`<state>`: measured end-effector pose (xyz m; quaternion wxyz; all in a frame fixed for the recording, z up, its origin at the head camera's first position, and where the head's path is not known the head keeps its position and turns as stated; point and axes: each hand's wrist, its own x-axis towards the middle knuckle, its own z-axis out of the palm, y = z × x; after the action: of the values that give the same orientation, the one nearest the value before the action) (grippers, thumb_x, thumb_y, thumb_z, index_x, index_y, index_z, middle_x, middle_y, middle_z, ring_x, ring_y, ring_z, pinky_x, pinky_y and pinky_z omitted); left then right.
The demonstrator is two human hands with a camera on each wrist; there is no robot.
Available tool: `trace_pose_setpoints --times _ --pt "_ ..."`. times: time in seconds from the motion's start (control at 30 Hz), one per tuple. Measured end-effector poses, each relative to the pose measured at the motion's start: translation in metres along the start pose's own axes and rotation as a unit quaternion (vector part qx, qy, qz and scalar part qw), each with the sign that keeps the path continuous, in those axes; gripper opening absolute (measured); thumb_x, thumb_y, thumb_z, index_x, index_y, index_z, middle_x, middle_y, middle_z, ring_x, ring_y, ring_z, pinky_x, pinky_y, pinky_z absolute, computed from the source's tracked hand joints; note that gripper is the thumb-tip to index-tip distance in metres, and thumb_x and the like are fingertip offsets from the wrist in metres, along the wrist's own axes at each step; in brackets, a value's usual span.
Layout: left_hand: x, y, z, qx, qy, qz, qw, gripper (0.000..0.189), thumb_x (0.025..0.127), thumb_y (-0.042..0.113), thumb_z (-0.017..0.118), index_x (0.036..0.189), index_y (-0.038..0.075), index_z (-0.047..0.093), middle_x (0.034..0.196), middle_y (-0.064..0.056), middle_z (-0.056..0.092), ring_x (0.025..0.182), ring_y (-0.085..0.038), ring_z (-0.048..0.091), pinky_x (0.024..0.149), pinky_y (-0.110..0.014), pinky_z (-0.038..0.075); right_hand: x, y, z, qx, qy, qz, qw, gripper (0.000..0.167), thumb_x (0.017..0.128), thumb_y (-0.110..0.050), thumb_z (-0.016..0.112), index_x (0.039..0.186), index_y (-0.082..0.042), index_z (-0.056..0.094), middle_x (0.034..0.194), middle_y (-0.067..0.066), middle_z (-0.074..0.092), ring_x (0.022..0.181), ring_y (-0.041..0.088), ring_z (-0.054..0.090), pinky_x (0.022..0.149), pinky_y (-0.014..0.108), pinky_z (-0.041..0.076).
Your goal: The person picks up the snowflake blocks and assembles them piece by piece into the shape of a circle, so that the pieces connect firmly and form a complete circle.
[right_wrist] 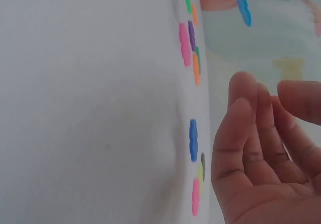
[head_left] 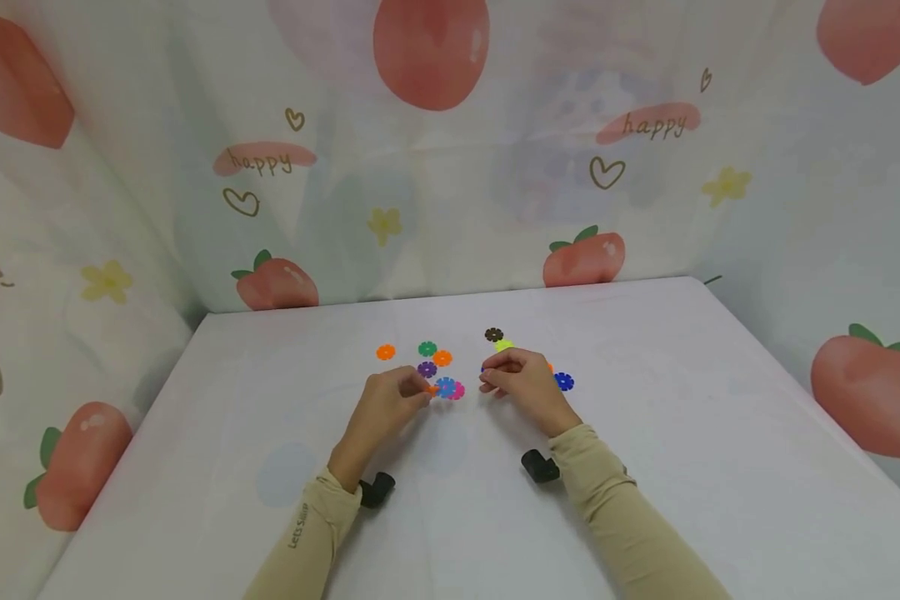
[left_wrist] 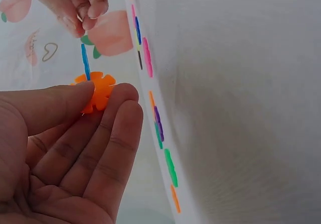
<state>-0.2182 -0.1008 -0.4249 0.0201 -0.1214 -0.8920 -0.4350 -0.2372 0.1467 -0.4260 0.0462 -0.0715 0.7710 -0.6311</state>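
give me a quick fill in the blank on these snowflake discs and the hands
1. The left hand pinches an ____ disc joined to a blue disc.
2. The right hand holds ____ between its fingers.
3. The disc farthest left on the table is ____.
4. Both sleeves are ____ in colour.

Missing words: orange; nothing; orange; beige

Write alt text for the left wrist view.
The left hand pinches an orange flower-shaped disc with a blue disc slotted edge-on into it. The right hand hangs above; more coloured discs lie on the white table.
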Motion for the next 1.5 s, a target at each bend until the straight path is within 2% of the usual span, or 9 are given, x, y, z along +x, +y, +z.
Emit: trace_pose_setpoints --times 0.23,0.4,0.5,0.73,0.87,1.1,1.27,1.5 --pt "-0.007 -0.004 -0.002 0.0 0.0 0.004 1.0 0.008 0.093 0.002 0.08 0.093 0.008 0.076 0.092 0.0 0.076 0.091 -0.021 0.071 0.081 -0.038 0.061 -0.003 0.002 -0.025 -0.072 0.037 0.0 0.9967 0.026 0.103 -0.011 0.068 0.122 0.007 0.071 0.117 0.019 0.073 0.101 0.032 0.07 0.083 0.035 0.059" --pt "-0.008 -0.005 -0.002 0.0 -0.008 0.002 1.0 0.008 0.092 0.0 0.079 0.091 0.007 0.075 0.09 0.0 0.075 0.088 -0.021 0.07 0.081 -0.039 0.06 -0.005 0.004 -0.054 -0.168 0.055 -0.001 0.9842 0.027 0.103 -0.011 0.067 0.126 0.003 0.072 0.118 0.016 0.071 0.109 0.032 0.064 0.089 0.036 0.054" --pt "-0.008 -0.007 -0.002 0.006 -0.017 -0.003 0.9998 0.006 0.092 0.001 0.077 0.092 0.006 0.074 0.09 0.0 0.074 0.089 -0.02 0.069 0.081 -0.039 0.06 -0.005 0.005 -0.07 -0.214 0.047 0.006 0.9758 0.03 0.103 -0.01 0.067 0.128 0.005 0.07 0.117 0.018 0.071 0.109 0.034 0.064 0.091 0.039 0.054" --pt "-0.009 -0.008 -0.001 0.014 -0.027 -0.008 0.9995 0.009 0.094 0.0 0.076 0.091 0.008 0.072 0.09 0.0 0.073 0.087 -0.02 0.067 0.081 -0.038 0.059 -0.005 0.009 -0.094 -0.287 0.006 0.06 0.956 0.031 0.1 -0.012 0.069 0.126 0.005 0.068 0.112 0.019 0.065 0.104 0.036 0.059 0.089 0.045 0.054" --pt "-0.01 -0.007 -0.002 0.018 -0.028 -0.007 0.9994 0.011 0.094 0.0 0.076 0.091 0.009 0.071 0.09 0.0 0.072 0.087 -0.019 0.066 0.083 -0.039 0.06 -0.006 0.013 -0.1 -0.305 -0.016 0.065 0.95 0.028 0.098 -0.01 0.072 0.12 0.006 0.068 0.109 0.019 0.065 0.103 0.037 0.059 0.091 0.048 0.053" --pt "-0.007 -0.008 -0.004 0.013 -0.029 0.005 0.9995 0.01 0.095 0.001 0.076 0.09 0.008 0.071 0.09 0.001 0.072 0.087 -0.019 0.066 0.083 -0.039 0.059 -0.004 0.014 -0.102 -0.321 -0.027 0.042 0.9457 0.025 0.096 -0.006 0.076 0.114 0.008 0.067 0.104 0.018 0.064 0.098 0.035 0.058 0.088 0.048 0.052" --pt "-0.006 -0.009 -0.004 0.017 -0.031 0.003 0.9994 0.011 0.095 0.002 0.076 0.09 0.01 0.07 0.089 0.002 0.072 0.087 -0.019 0.066 0.081 -0.037 0.059 -0.003 0.014 -0.103 -0.319 -0.025 0.044 0.9463 0.025 0.095 -0.005 0.077 0.112 0.007 0.063 0.102 0.018 0.063 0.094 0.033 0.059 0.084 0.045 0.052" --pt "-0.006 -0.007 -0.005 0.015 -0.038 -0.008 0.9991 0.009 0.096 0.002 0.075 0.091 0.008 0.07 0.09 0.001 0.072 0.088 -0.021 0.066 0.079 -0.036 0.06 -0.006 0.015 -0.104 -0.299 0.009 0.047 0.9532 0.016 0.097 -0.002 0.072 0.107 0.006 0.064 0.098 0.017 0.065 0.091 0.03 0.06 0.081 0.04 0.053"
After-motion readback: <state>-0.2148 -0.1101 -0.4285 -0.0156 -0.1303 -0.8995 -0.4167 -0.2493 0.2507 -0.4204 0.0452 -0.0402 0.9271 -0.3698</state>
